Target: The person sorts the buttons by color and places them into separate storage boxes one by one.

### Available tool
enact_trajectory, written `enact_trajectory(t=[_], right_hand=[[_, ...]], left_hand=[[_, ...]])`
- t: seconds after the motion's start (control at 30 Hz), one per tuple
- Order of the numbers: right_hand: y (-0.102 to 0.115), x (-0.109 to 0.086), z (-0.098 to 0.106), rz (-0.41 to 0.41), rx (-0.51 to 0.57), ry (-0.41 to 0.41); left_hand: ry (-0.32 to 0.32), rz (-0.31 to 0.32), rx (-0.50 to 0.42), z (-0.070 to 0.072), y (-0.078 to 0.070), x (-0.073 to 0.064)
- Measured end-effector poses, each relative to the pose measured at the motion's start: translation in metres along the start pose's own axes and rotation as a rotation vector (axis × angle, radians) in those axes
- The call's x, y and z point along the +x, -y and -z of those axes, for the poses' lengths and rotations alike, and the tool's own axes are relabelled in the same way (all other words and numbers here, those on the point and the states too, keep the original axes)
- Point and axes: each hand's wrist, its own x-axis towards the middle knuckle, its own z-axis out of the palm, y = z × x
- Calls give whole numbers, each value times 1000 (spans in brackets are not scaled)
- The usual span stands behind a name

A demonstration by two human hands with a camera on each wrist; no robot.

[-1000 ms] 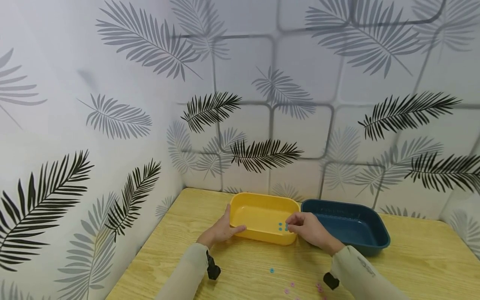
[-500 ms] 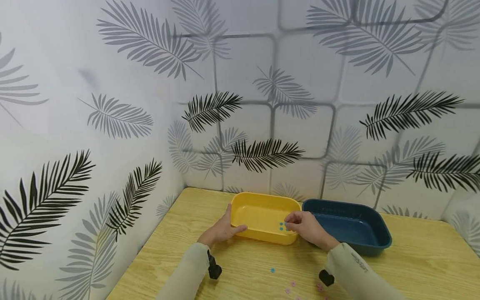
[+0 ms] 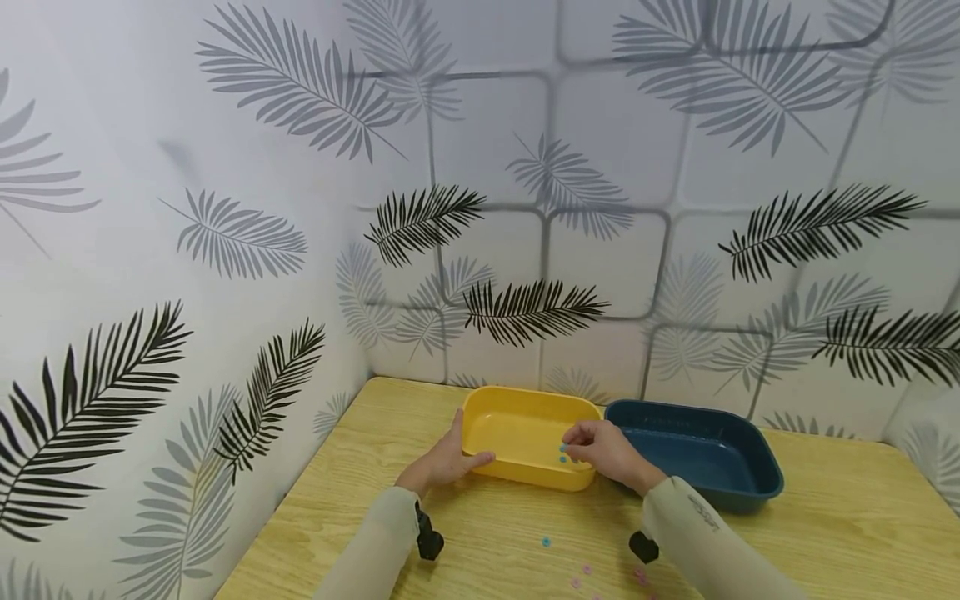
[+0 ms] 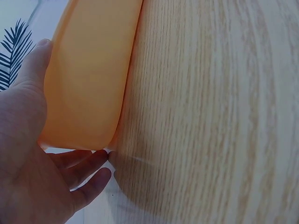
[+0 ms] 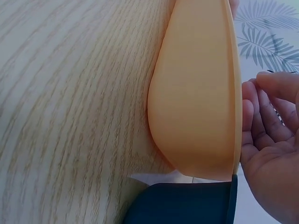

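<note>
My left hand (image 3: 442, 458) grips the left end of a yellow plastic tub (image 3: 517, 437). In the left wrist view its thumb lies along the rim and its fingers reach round the end wall (image 4: 88, 93). Inside the tub, towards its right end, are small blue beads (image 3: 563, 459). Over that end my right hand (image 3: 607, 450) reaches in, its thumb and fingertips pinched together at a blue bead. The tub's wall stands beside the right hand (image 5: 275, 126) in the right wrist view; the bead does not show there. Other beads may be hidden under the hand.
A dark blue tub (image 3: 697, 454) stands against the yellow one's right side. On the wooden table (image 3: 480, 542) in front lie one blue bead (image 3: 546, 542) and several pink beads (image 3: 587, 569). The patterned wall (image 3: 495, 350) rises directly behind the tubs.
My right hand has shifted slightly left within the tub, its fingertips passing from the right-hand beads to the left-hand ones, and covering the former. The left hand has stayed in place.
</note>
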Motion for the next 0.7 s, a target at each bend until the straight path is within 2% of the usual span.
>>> enact_trajectory(t=[0.23,0.7], right_hand=[[-2,5,0,-19,-8,9],[3,11,3,-86,3,53]], left_hand=[[-1,-19,7,0,1,0],[-8,-14,-2,0,0,-1]])
